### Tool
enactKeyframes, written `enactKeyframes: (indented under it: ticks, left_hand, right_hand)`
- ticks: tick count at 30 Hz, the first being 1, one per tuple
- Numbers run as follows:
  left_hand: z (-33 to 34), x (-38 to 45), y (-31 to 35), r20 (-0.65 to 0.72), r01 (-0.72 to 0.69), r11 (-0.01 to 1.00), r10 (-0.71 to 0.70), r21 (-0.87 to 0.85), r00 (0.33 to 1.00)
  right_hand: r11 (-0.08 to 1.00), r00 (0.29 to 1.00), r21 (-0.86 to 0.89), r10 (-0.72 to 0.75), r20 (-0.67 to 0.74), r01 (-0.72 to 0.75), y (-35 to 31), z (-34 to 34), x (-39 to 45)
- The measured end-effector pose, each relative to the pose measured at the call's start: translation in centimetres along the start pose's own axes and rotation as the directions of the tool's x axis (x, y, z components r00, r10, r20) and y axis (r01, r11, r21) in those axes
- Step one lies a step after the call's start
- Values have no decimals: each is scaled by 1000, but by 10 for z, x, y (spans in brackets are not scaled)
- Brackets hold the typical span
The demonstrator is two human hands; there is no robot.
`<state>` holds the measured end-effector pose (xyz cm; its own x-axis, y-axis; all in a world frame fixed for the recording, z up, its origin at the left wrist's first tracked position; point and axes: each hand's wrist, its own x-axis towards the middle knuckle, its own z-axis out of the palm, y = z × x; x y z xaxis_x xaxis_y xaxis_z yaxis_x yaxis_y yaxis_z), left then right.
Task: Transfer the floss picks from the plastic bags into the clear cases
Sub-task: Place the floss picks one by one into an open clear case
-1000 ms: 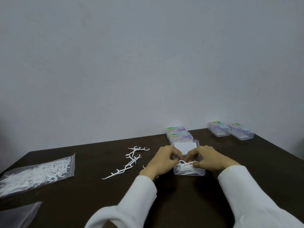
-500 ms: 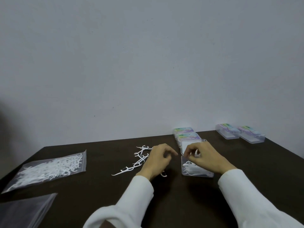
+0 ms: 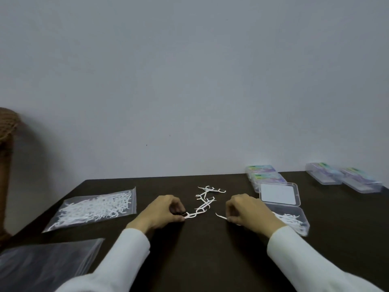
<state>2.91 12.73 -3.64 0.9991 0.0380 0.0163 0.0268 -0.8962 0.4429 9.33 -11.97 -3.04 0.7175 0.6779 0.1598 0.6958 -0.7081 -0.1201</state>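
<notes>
Left hand (image 3: 163, 211) pinches a loose floss pick (image 3: 190, 215); right hand (image 3: 248, 209) apparently pinches another pick (image 3: 221, 216) (blurred).

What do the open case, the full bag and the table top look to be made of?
Open case: clear hard plastic, it seems; picks show through its walls and the lid holds a flat shape. Full bag: thin soft clear plastic film with a glossy sheen, slightly creased; its contents show through. Table: dark brown and matt, possibly wood or laminate; no grain is clear enough to tell.
</notes>
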Motion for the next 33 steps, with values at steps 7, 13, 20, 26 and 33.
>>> enactKeyframes:
  ticks: [7,13,20,26,33]
  left_hand:
    - [9,15,12,4,-128,966,132,-223,991]
    - [19,39,22,-46,-176,976,172,-125,984]
    - [31,48,11,28,-108,988,112,-108,993]
    - [31,40,13,-115,-145,975,127,-167,985]
    - [35,21,27,-158,-162,976,139,-145,978]
  right_hand:
    - [975,990,220,-15,139,-16,20,14,62]
    - [973,929,229,-62,365,-25,27,10,89]
    - [993,927,69,-112,357,94,29,17,101]
    - [988,974,32,-153,168,150,26,13,90]
    - [985,996,153,-82,18,79,24,13,48]
